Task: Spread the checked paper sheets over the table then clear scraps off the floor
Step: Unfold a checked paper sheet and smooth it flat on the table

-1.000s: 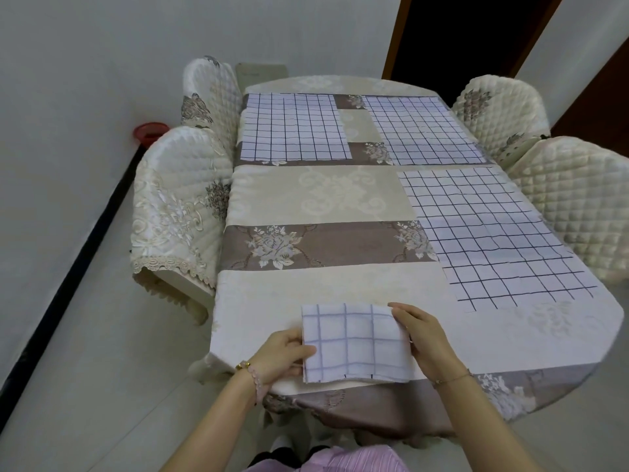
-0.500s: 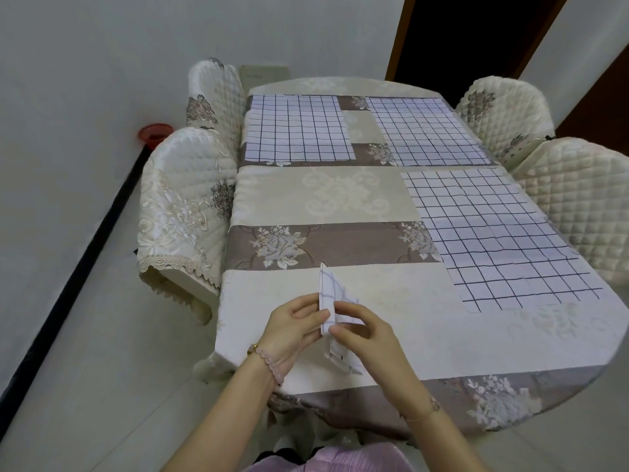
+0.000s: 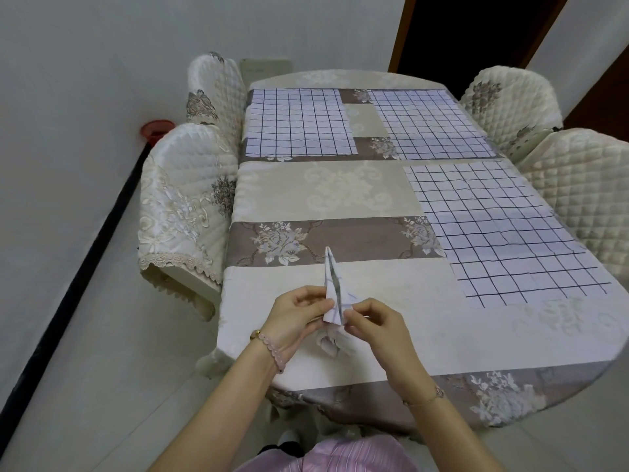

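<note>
A folded checked paper sheet (image 3: 333, 287) stands on edge above the near end of the table (image 3: 340, 195), seen almost side-on. My left hand (image 3: 299, 316) pinches its left side and my right hand (image 3: 371, 321) pinches its right side, fingers curled round the paper. Three checked sheets lie flat on the cloth: one at the far left (image 3: 299, 122), one at the far right (image 3: 429, 124), one along the right side (image 3: 503, 229). The near left part of the cloth is bare.
Quilted chairs stand on both sides: two on the left (image 3: 183, 202) and two on the right (image 3: 578, 185). A red bin (image 3: 156, 129) sits by the left wall. Pale floor (image 3: 102, 352) runs along the left. A dark doorway (image 3: 469, 32) lies beyond the table.
The folded sheet, held flat on the near edge a second ago, has been lifted and turned on edge between both hands, which have moved closer together.
</note>
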`<state>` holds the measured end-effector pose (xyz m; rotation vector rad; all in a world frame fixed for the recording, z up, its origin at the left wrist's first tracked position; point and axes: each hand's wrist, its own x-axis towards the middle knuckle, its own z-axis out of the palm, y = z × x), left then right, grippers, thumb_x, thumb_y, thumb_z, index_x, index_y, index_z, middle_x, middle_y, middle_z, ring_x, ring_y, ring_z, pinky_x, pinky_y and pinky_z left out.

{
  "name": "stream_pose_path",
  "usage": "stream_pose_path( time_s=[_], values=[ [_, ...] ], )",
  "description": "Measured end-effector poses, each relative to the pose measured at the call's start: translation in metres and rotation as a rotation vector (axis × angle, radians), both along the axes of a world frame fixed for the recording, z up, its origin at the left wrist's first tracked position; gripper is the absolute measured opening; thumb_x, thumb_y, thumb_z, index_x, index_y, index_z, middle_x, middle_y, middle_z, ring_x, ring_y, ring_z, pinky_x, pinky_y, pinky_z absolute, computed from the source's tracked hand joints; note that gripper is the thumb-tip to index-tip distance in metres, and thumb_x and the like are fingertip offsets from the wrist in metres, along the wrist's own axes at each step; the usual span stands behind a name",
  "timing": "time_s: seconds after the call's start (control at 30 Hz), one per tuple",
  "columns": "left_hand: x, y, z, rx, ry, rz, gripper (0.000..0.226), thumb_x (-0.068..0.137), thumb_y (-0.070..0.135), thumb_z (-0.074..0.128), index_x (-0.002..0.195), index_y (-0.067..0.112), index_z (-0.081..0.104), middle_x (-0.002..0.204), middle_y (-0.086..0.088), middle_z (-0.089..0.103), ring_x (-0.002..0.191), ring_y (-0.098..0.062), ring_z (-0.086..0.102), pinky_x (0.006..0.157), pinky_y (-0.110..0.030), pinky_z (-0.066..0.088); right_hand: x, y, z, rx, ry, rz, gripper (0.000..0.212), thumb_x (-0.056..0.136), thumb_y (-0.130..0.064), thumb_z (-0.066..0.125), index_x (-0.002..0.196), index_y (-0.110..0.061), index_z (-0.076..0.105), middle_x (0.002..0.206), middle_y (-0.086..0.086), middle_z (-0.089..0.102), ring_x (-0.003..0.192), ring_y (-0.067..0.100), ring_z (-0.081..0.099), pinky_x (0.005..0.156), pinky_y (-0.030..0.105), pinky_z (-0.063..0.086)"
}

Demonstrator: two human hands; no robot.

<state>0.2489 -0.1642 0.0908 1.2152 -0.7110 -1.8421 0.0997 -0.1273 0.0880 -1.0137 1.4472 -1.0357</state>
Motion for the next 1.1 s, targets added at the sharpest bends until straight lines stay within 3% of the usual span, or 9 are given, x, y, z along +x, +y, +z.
stream_pose_path(
  time_s=[0.07, 0.2, 0.27, 0.5, 0.67, 0.8, 0.93, 1.03, 1.1],
  values=[
    [0.005, -0.004, 0.004, -0.023, -0.044, -0.001, 0.01, 0.084, -0.004, 0.06, 0.088, 0.005, 0.064, 0.081, -0.008, 0.065, 0.069, -0.011, 0.066, 0.064, -0.022, 0.058, -0.008, -0.003, 0.002, 0.008, -0.082, -0.049, 0.012, 0.088, -0.007, 0.06, 0.079, -0.001, 0.064, 0.086, 0.021, 0.065, 0.083, 0.022, 0.064, 0.086, 0.039, 0.057],
    [0.025, -0.022, 0.01, -0.083, -0.195, 0.081, 0.012, 0.085, 0.0, 0.059, 0.08, 0.012, 0.06, 0.072, -0.001, 0.057, 0.066, -0.008, 0.055, 0.063, -0.022, 0.047, -0.033, -0.012, 0.006, 0.022, -0.283, -0.134, 0.012, 0.093, -0.013, 0.053, 0.087, -0.006, 0.062, 0.085, 0.008, 0.063, 0.085, 0.018, 0.062, 0.076, 0.027, 0.057],
    [0.038, -0.033, 0.011, -0.13, -0.275, 0.108, 0.012, 0.086, 0.005, 0.059, 0.078, 0.014, 0.059, 0.072, -0.001, 0.054, 0.068, -0.011, 0.051, 0.063, -0.023, 0.042, -0.046, -0.018, 0.006, 0.032, -0.325, -0.179, 0.012, 0.093, -0.015, 0.053, 0.084, -0.011, 0.061, 0.082, 0.006, 0.06, 0.081, 0.021, 0.058, 0.074, 0.029, 0.052],
    [0.046, -0.065, 0.006, -0.181, -0.406, 0.078, 0.009, 0.086, 0.011, 0.062, 0.079, 0.015, 0.06, 0.075, -0.002, 0.059, 0.068, -0.013, 0.054, 0.059, -0.023, 0.046, -0.072, -0.045, -0.001, 0.105, -0.154, -0.22, 0.014, 0.09, -0.022, 0.059, 0.084, -0.011, 0.067, 0.082, 0.009, 0.059, 0.075, 0.023, 0.05, 0.072, 0.035, 0.044],
    [0.041, -0.09, -0.013, -0.232, -0.511, 0.098, 0.009, 0.082, 0.015, 0.068, 0.075, 0.018, 0.065, 0.082, -0.012, 0.055, 0.077, -0.021, 0.048, 0.071, -0.034, 0.039, -0.081, -0.064, -0.012, 0.108, -0.049, -0.253, 0.014, 0.089, -0.021, 0.06, 0.081, -0.011, 0.067, 0.079, 0.008, 0.056, 0.066, 0.016, 0.046, 0.063, 0.03, 0.04],
    [0.035, -0.094, -0.035, -0.135, -0.508, 0.051, 0.007, 0.084, 0.017, 0.067, 0.077, 0.019, 0.065, 0.085, -0.011, 0.056, 0.077, -0.02, 0.052, 0.068, -0.029, 0.044, -0.088, -0.071, -0.035, 0.15, -0.028, -0.284, 0.013, 0.088, -0.023, 0.062, 0.08, -0.014, 0.068, 0.082, 0.005, 0.063, 0.077, 0.019, 0.053, 0.07, 0.033, 0.044],
    [0.031, -0.079, -0.056, 0.096, -0.413, -0.041, 0.011, 0.09, 0.019, 0.059, 0.091, 0.009, 0.061, 0.067, -0.002, 0.063, 0.054, -0.012, 0.056, 0.046, -0.018, 0.045, -0.096, -0.074, -0.065, 0.214, 0.032, -0.316, 0.015, 0.087, -0.026, 0.063, 0.08, -0.015, 0.069, 0.086, 0.003, 0.068, 0.088, 0.021, 0.061, 0.083, 0.035, 0.049],
    [0.032, -0.061, -0.068, 0.193, -0.347, -0.148, 0.013, 0.092, 0.015, 0.054, 0.1, 0.005, 0.06, 0.076, -0.007, 0.068, 0.061, -0.013, 0.064, 0.054, -0.025, 0.053, -0.101, -0.075, -0.079, 0.251, 0.058, -0.363, 0.017, 0.088, -0.026, 0.063, 0.079, -0.012, 0.068, 0.084, 0.005, 0.066, 0.086, 0.022, 0.059, 0.073, 0.029, 0.048],
    [0.032, -0.05, -0.073, 0.195, -0.355, -0.192, 0.017, 0.092, 0.011, 0.054, 0.105, 0.002, 0.059, 0.095, -0.015, 0.07, 0.078, -0.021, 0.067, 0.073, -0.034, 0.057, -0.104, -0.075, -0.083, 0.252, 0.066, -0.384, 0.017, 0.089, -0.024, 0.062, 0.082, -0.009, 0.066, 0.078, 0.003, 0.063, 0.081, 0.021, 0.056, 0.062, 0.024, 0.042]
  ],
)
